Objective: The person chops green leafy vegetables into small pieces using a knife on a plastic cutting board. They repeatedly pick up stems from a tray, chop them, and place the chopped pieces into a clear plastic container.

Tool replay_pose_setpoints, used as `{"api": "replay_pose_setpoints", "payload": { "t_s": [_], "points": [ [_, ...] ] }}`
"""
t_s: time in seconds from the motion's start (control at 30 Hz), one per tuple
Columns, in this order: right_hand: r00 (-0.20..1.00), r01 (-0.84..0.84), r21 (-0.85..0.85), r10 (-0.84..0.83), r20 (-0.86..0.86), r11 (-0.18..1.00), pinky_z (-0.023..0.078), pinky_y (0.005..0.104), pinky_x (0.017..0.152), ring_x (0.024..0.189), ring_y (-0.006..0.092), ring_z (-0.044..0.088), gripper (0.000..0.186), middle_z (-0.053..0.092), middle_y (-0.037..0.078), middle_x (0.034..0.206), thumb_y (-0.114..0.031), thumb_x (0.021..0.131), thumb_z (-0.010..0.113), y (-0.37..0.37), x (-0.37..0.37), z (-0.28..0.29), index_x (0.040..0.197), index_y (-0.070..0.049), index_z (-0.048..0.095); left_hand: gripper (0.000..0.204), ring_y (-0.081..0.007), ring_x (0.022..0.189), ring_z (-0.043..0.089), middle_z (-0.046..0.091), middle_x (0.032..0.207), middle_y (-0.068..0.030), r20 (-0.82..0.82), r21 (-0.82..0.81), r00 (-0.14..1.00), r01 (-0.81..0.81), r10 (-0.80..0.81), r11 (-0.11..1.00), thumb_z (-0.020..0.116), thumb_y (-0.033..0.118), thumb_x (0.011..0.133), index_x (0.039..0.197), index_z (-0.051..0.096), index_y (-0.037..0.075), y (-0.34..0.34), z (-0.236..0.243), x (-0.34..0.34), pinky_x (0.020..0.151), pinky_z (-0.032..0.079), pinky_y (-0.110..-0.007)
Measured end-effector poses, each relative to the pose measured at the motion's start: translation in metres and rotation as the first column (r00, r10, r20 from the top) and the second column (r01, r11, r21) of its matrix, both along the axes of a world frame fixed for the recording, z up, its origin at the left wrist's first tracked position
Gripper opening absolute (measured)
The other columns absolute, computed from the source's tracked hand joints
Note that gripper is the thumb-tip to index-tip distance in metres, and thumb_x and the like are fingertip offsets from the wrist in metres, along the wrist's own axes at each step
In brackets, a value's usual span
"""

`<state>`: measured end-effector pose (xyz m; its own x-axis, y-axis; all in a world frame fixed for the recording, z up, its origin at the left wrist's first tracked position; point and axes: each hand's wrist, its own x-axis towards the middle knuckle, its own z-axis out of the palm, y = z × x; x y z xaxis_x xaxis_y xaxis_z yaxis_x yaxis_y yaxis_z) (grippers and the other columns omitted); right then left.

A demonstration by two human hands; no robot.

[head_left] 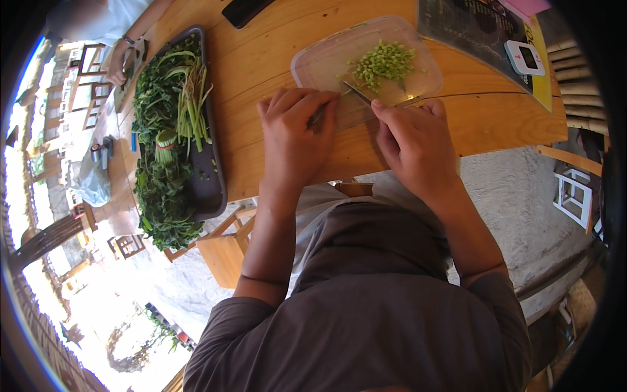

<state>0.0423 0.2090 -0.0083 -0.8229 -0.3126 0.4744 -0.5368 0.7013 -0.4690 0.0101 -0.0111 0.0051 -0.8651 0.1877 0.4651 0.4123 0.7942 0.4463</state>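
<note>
Silver metal, first thing I pick out on my feed: a slim, narrow-bladed knife (pixel 357 93) over the near side of a pale, translucent plastic board (pixel 320 60). Its long axis runs slantwise, tip aimed forward and to the left, grip end back toward the right hand (pixel 415 132). That hand is wrapped around the grip, thumb laid along the top, so I can't see the handle itself.

Across from it, the left hand (pixel 302 122) has its fingers bent and drawn in toward the thumb, just beside the blade; whether they pinch anything I cannot tell from up here. That hand also blocks my look at the board's near left corner.

Beyond the blade sits a loose heap of small, chopped bright-green pieces (pixel 385 64), taking up the right half of the board. Over to the left, a long dark-grey plastic tray (pixel 208 196) carries leafy dark-green bunches (pixel 160 85), one tied with a red band (pixel 164 147), pale stems angled toward me. Up top on the brown wooden table (pixel 251 78) lies a black flat phone (pixel 243 9); right, a white device with a dark screen (pixel 524 57) rests on a dark printed sheet (pixel 457 32).
</note>
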Motion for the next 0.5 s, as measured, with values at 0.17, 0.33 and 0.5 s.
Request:
{"api": "replay_pose_setpoints", "payload": {
  "t_s": [0.17, 0.33, 0.5],
  "points": [
    [1.000, -0.018, -0.031, 0.018, -0.023, 0.999, 0.042, 0.0412, 0.089, 0.077, 0.0190, 0.064, 0.038, 0.061, -0.001, 0.078, -0.009, 0.095, 0.079, 0.0017, 0.0011, -0.0012, 0.132, -0.009, 0.072, 0.014, -0.0214, 0.083, 0.071, 0.081, 0.093, -0.0016, 0.022, -0.008, 1.000, 0.017, -0.017, 1.000, 0.086, 0.007, 0.088, 0.100, 0.086, 0.014, -0.0004, 0.0006, -0.0002, 0.086, 0.048, -0.038],
    [0.999, -0.019, -0.032, 0.018, -0.040, 0.999, 0.042, 0.0405, 0.087, 0.075, 0.0186, 0.064, 0.041, 0.061, -0.002, 0.078, -0.007, 0.093, 0.080, 0.0015, -0.0004, -0.0008, 0.132, -0.008, 0.071, 0.015, -0.0218, 0.087, 0.071, 0.081, 0.095, -0.0011, 0.027, -0.002, 0.999, 0.025, -0.025, 1.000, 0.085, 0.006, 0.089, 0.101, 0.086, 0.014, -0.0003, 0.0011, 0.0008, 0.087, 0.047, -0.038],
    [0.999, -0.015, -0.035, 0.013, -0.051, 0.999, 0.042, 0.0402, 0.085, 0.075, 0.0185, 0.064, 0.041, 0.061, -0.002, 0.077, -0.006, 0.091, 0.080, 0.0021, 0.0003, -0.0028, 0.131, -0.008, 0.072, 0.016, -0.0216, 0.088, 0.071, 0.080, 0.094, -0.0010, 0.025, -0.004, 1.000, 0.014, -0.014, 1.000, 0.084, 0.005, 0.088, 0.101, 0.086, 0.014, 0.0001, 0.0022, 0.0013, 0.088, 0.047, -0.038]
  ]
}}
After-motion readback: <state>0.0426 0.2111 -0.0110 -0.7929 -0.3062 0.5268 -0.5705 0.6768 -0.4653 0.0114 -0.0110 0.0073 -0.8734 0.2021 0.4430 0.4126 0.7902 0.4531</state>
